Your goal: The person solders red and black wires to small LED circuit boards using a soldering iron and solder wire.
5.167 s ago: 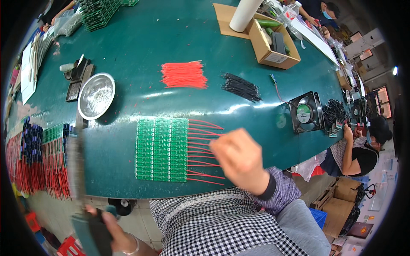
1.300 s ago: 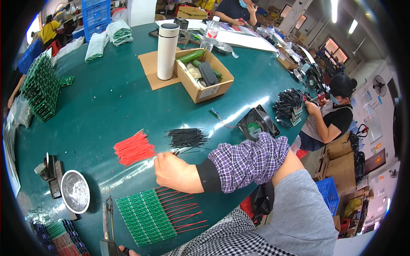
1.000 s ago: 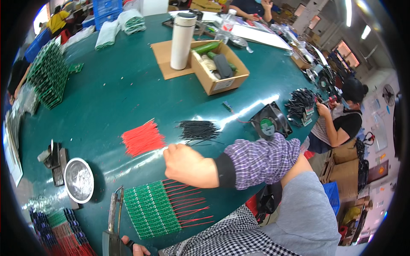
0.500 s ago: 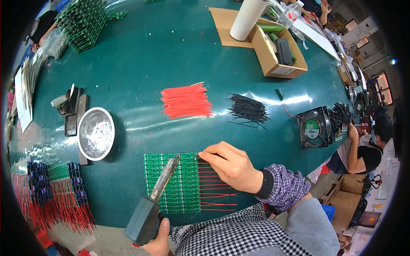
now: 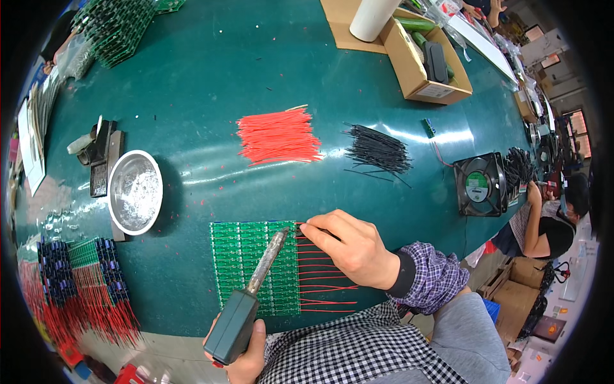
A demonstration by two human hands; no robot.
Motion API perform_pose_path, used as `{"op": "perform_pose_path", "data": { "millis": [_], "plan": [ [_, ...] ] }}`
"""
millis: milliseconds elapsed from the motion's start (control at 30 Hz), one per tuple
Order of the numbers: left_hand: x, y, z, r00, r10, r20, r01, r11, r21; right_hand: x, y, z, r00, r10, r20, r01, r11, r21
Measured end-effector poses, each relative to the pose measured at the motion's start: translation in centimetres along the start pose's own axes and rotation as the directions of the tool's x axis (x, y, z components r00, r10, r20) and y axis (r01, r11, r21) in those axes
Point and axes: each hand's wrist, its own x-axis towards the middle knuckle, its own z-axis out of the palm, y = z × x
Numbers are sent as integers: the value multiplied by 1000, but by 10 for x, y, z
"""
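Observation:
My left hand (image 5: 251, 358) is wrapped round the dark handle of a soldering iron (image 5: 233, 326). Its long, stained metal shaft slants up over a green circuit board panel (image 5: 246, 262), and the tip is close to the panel's upper right corner. At that same corner, the thumb and forefinger of my right hand (image 5: 358, 253) pinch a thin wire (image 5: 300, 226), mostly hidden by the fingers. Down the panel's right edge, several red wires (image 5: 320, 277) stick out sideways, partly beneath my right hand.
Beyond the panel lie a bundle of red wires (image 5: 278, 136) and a pile of black wires (image 5: 378, 148). A white-rimmed bowl (image 5: 158, 192) stands left; wired boards (image 5: 86, 269) are at lower left. A fan (image 5: 480, 185) and a cardboard box (image 5: 409, 70) sit right. A co-worker (image 5: 550, 224) works there.
The soldering iron has moved up and right, bringing its tip to the panel's upper right corner near my right fingertips. My right hand keeps its pinch there. The whole view has shifted slightly.

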Motion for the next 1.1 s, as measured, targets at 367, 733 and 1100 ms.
{"op": "perform_pose_path", "data": {
  "millis": [367,733,1100],
  "plan": [
    [4,5,5,998,58,15,-59,997,51,0,-1,1,1000,4,-3,-4,1000,-7],
    [5,6,4,991,132,38,-136,978,157,1,-1,0,1000,-5,-2,5,1000,-19],
    [-1,-3,-5,999,-47,-21,47,999,-17,1,-3,1,1000,10,-3,-10,1000,-7]
  ]
}}
